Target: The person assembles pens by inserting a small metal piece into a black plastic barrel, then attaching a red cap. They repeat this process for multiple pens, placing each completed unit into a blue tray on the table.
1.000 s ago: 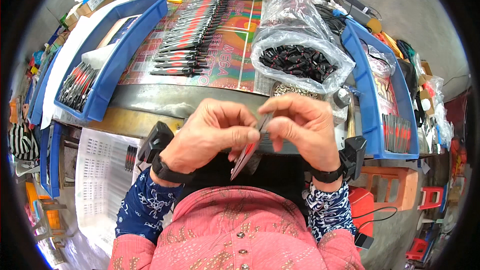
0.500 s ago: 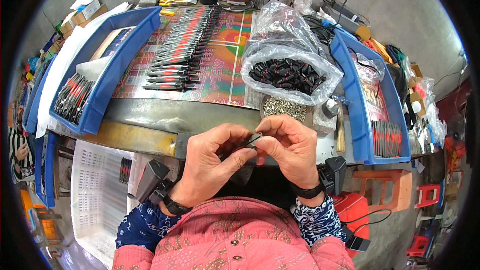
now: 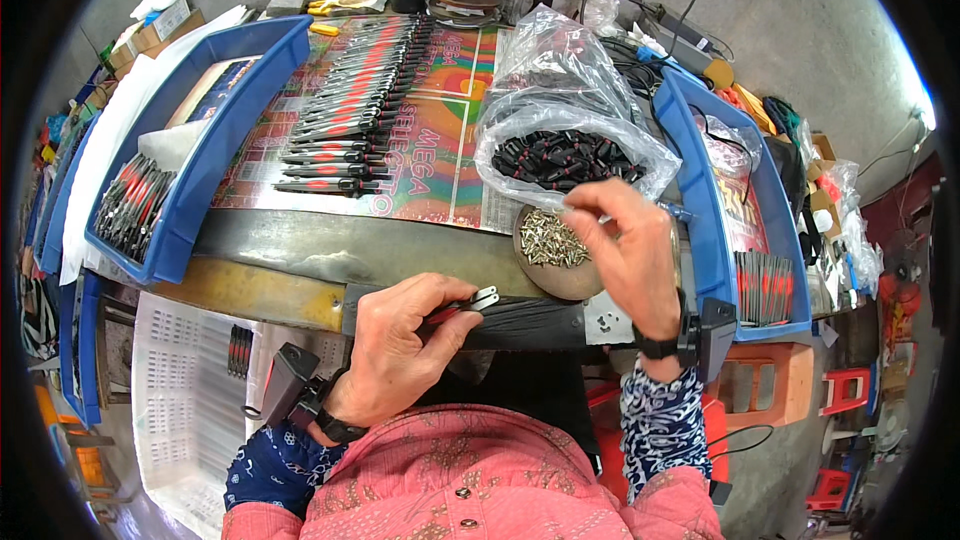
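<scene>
My left hand [image 3: 405,340] is closed round a slim black-and-red handle-like part [image 3: 440,317], most of it hidden by my fingers. Two silver metal tabs [image 3: 485,297] with small holes stick out of its right end. My right hand [image 3: 630,250] hovers over the right rim of a round dish [image 3: 570,285] heaped with small brass-coloured metal pins [image 3: 548,240]. Its thumb and index finger are curved and slightly apart, with nothing visible between them. Just beyond those fingers lies a clear plastic bag [image 3: 655,162] full of small black parts [image 3: 565,155].
Slim black-and-red pieces [image 3: 350,120] lie in a long row on a patterned sheet. Blue trays holding similar pieces flank the bench, one left [image 3: 205,180] and one right [image 3: 715,240]. A white plastic crate [image 3: 180,380] sits below the bench's left front. An orange stool [image 3: 790,385] stands at right.
My right hand has left the part and moved right and away from me, to the dish and bag. My left hand keeps the part, its metal tabs now showing.
</scene>
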